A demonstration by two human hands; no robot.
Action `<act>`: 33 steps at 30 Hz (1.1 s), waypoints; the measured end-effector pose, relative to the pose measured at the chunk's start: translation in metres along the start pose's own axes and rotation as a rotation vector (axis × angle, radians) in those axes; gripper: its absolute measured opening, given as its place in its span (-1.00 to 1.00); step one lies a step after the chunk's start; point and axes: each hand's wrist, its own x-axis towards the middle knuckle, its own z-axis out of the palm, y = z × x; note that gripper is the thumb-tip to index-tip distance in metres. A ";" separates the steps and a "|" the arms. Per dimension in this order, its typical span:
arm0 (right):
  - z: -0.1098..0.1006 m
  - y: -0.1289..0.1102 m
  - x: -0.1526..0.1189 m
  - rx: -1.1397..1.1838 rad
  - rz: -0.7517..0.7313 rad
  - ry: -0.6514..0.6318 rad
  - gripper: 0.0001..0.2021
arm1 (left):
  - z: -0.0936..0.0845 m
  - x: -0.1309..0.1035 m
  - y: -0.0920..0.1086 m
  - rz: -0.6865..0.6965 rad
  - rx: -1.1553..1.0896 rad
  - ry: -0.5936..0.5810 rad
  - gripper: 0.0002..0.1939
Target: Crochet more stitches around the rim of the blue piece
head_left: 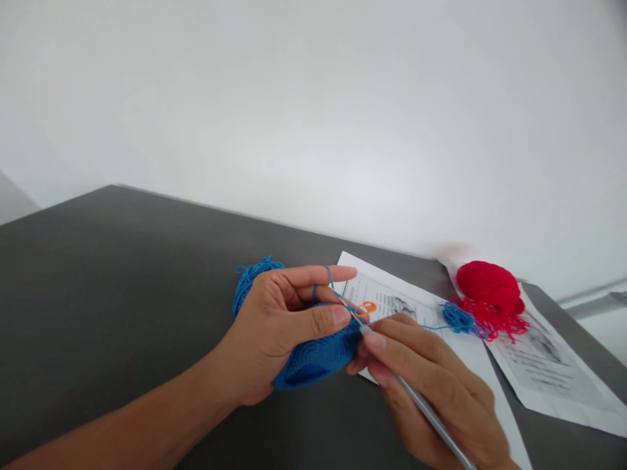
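Note:
My left hand pinches the upper edge of a blue crochet piece between thumb and fingers. Blue yarn loops round its raised index finger, which points right. In my right hand is a grey-handled crochet hook, gripped like a pen. The hook's tip reaches the stitches beside my left thumb, where the yarn meets the piece. An orange stitch marker hangs at that edge. Behind my left hand lies a ball of blue yarn, partly hidden.
Printed sheets lie under and behind my right hand, with another printed sheet farther right. On them rest a red yarn ball with loose strands and a small blue yarn tangle. The dark table meets a white wall behind.

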 end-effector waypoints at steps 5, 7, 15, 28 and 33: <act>-0.009 0.005 0.006 0.131 0.055 -0.045 -0.53 | -0.004 0.002 0.002 -0.029 0.071 0.014 -0.60; -0.013 0.009 0.004 0.181 0.071 -0.060 -0.53 | -0.005 0.003 0.002 -0.043 0.097 0.012 -0.59; -0.027 0.018 -0.003 0.230 0.108 -0.114 -0.53 | -0.011 0.007 0.008 -0.067 0.211 -0.047 -0.62; -0.042 0.011 0.012 0.271 0.173 -0.144 -0.66 | -0.017 0.010 0.014 -0.101 0.455 -0.143 -0.72; -0.042 0.013 0.010 0.325 0.237 -0.133 -0.63 | -0.019 0.010 0.014 -0.114 0.519 -0.140 -0.82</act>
